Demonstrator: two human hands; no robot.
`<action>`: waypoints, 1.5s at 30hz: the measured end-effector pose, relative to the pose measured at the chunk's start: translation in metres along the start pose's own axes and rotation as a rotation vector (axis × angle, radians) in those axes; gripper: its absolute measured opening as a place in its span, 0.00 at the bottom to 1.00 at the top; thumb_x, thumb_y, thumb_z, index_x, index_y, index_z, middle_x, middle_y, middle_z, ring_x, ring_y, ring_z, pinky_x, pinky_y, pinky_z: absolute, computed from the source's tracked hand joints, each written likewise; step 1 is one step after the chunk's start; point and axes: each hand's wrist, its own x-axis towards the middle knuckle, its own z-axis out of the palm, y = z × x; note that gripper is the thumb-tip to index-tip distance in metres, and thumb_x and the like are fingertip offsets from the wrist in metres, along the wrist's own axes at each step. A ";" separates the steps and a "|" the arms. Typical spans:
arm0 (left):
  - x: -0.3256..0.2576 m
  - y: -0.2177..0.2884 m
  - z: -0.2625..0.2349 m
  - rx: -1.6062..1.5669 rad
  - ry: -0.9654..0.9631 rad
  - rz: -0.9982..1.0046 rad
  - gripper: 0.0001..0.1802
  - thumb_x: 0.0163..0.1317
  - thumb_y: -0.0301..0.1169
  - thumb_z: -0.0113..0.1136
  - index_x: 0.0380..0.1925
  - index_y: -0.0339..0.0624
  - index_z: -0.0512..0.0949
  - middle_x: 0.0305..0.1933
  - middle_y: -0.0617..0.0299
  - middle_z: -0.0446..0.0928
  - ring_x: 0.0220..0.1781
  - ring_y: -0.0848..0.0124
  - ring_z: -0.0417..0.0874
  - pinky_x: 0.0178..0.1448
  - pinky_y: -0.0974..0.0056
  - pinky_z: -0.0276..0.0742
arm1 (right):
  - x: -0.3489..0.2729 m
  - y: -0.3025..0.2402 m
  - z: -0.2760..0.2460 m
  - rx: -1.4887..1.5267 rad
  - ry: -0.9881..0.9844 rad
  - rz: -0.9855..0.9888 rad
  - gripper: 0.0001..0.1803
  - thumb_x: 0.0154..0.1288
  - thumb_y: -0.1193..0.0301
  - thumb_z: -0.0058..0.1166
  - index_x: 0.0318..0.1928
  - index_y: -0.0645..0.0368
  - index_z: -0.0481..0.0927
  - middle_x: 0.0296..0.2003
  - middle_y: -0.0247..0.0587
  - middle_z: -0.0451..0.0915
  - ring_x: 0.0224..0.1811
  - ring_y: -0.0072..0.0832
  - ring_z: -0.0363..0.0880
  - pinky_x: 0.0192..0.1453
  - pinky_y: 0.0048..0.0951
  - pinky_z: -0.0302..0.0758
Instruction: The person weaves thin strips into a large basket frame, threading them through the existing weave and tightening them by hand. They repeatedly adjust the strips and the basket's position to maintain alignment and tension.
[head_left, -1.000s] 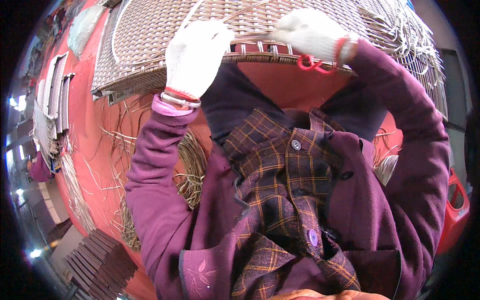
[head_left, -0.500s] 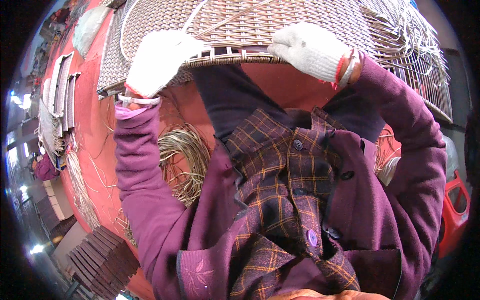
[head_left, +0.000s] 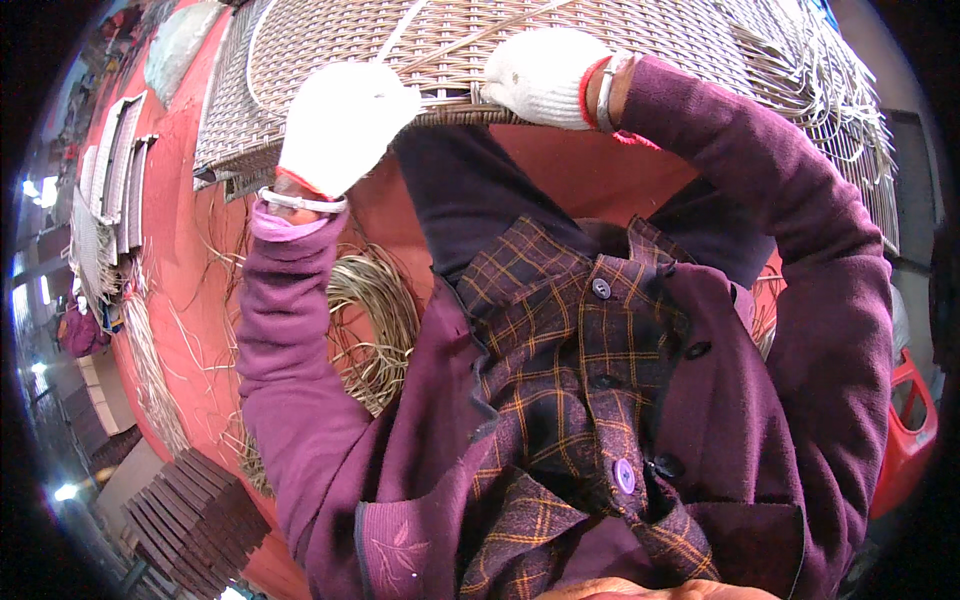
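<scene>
Where the woven panel stretches across the top of the view, beyond the legs, even tension along its near edge would probably serve best; its long axis runs left to right, loose strands spilling at the right end; left hand and right hand meet that edge, fingers curled close; whether they pinch anything, I cannot tell.

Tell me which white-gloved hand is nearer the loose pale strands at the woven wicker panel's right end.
The right white-gloved hand: it sits between those loose pale strands and the left white-gloved hand, farther left along the woven panel.
</scene>
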 end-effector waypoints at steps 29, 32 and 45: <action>0.064 0.032 0.003 -0.231 0.066 0.076 0.12 0.68 0.31 0.65 0.48 0.46 0.91 0.42 0.57 0.89 0.42 0.60 0.91 0.46 0.57 0.87 | -0.137 0.014 -0.036 0.277 0.112 0.278 0.19 0.79 0.57 0.53 0.44 0.58 0.88 0.37 0.54 0.88 0.41 0.55 0.87 0.49 0.53 0.83; 0.041 0.019 0.009 -0.191 -0.012 0.051 0.11 0.68 0.30 0.66 0.47 0.47 0.92 0.41 0.59 0.89 0.42 0.60 0.91 0.47 0.57 0.87 | -0.128 0.019 -0.014 0.097 0.119 0.277 0.16 0.80 0.59 0.53 0.44 0.55 0.88 0.36 0.52 0.88 0.41 0.54 0.87 0.49 0.53 0.82; 0.032 0.027 -0.005 -0.530 -0.046 -0.405 0.05 0.65 0.33 0.72 0.35 0.46 0.88 0.31 0.60 0.82 0.34 0.60 0.86 0.40 0.56 0.81 | -0.061 0.014 -0.007 0.093 0.055 0.159 0.15 0.77 0.60 0.53 0.41 0.54 0.89 0.37 0.51 0.89 0.41 0.54 0.89 0.48 0.53 0.85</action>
